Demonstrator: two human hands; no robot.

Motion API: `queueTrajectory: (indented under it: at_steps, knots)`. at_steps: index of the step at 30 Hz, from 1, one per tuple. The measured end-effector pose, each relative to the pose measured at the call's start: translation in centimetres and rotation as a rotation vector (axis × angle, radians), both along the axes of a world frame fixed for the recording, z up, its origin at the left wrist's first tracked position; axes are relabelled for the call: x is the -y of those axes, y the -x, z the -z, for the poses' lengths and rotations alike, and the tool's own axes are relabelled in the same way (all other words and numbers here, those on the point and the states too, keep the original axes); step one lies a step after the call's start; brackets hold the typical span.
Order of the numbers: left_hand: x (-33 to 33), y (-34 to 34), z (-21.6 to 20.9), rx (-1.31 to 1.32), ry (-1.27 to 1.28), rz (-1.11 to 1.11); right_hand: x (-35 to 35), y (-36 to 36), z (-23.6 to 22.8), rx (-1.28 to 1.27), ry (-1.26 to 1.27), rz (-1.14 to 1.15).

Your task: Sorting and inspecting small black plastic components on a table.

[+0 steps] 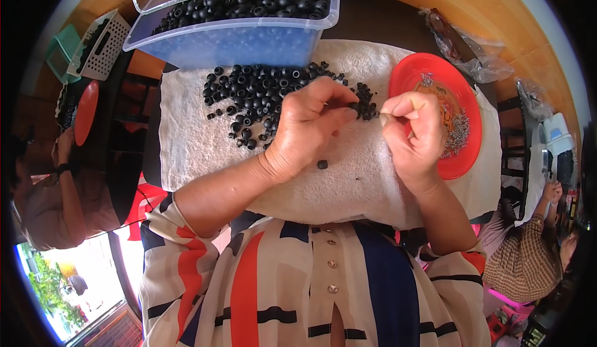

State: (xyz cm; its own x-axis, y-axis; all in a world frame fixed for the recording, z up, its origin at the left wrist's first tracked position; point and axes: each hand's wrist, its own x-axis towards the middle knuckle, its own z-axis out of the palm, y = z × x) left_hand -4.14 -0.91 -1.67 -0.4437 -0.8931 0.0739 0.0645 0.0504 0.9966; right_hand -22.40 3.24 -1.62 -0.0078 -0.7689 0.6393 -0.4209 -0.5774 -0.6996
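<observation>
My left hand (306,128) is closed in a pinch above the white towel (199,151), with a small black piece partly showing at its fingertips. My right hand (415,134) is also pinched, close to the left fingertips; what it holds is too small to make out. Between and behind the hands lies a cluster of tiny black pieces (365,101). A heap of round, hollow black pieces (252,95) spreads on the towel beyond my left hand. One loose black piece (322,164) sits nearer me. Beside my right hand, a red plate (401,73) holds small silvery metal parts (459,129).
At the back, a clear plastic bin (249,45) full of black pieces stands with its lid raised. A plastic bag with a brown item (451,36) lies at the back right. People sit working at the left (56,204) and right (528,254). A white perforated basket (109,51) stands far left.
</observation>
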Motion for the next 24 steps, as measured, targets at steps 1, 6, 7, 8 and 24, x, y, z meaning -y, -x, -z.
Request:
queueTrajectory:
  at_steps: [1,6,7,8,24]
  knots:
    - [0.2,0.0,0.0,-0.052,-0.009,-0.025,0.0,0.2,0.0,0.020,0.003,0.034]
    - [0.7,0.2,-0.1,-0.161,0.022,-0.069,-0.1,-0.1,-1.9,-0.404,0.107,-0.054]
    - [0.7,0.1,-0.3,-0.162,0.004,-0.068,0.1,-0.3,-1.7,-0.464,0.139,-0.077]
    - [0.6,0.0,-0.5,-0.165,-0.014,-0.065,0.1,-0.5,-1.4,-0.526,0.172,-0.101]
    - [1.2,-0.5,-0.5,-0.042,-0.046,-0.144,-0.7,10.1,-6.5,-0.831,-0.391,0.627]
